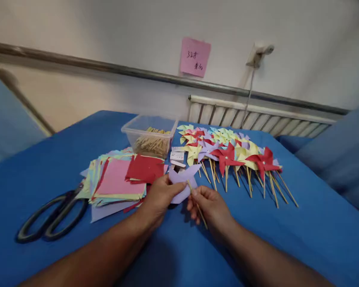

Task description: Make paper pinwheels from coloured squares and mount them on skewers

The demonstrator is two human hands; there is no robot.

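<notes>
My left hand [164, 191] is closed on a lilac paper pinwheel [183, 175], its thumb pressed near the middle of the folded blades. A thin wooden stick [202, 215] lies with its upper end against the pinwheel's centre and slants down toward me. My right hand [208, 203] pinches that stick just below the paper. Whether a pin joins stick and paper cannot be seen. Right behind the pinwheel stand small white boxes [177, 155], partly covered by it. Left of my left hand lies a stack of coloured paper squares [119, 177], with red ones [146, 167] on top.
Large black-handled scissors [58, 211] lie at the left on the blue tablecloth [86, 139]. A clear plastic tub [131, 129] holds many sticks [152, 143]. Numerous pinwheels on sticks [227, 157] are piled at the back right. A radiator [227, 113] and wall stand behind.
</notes>
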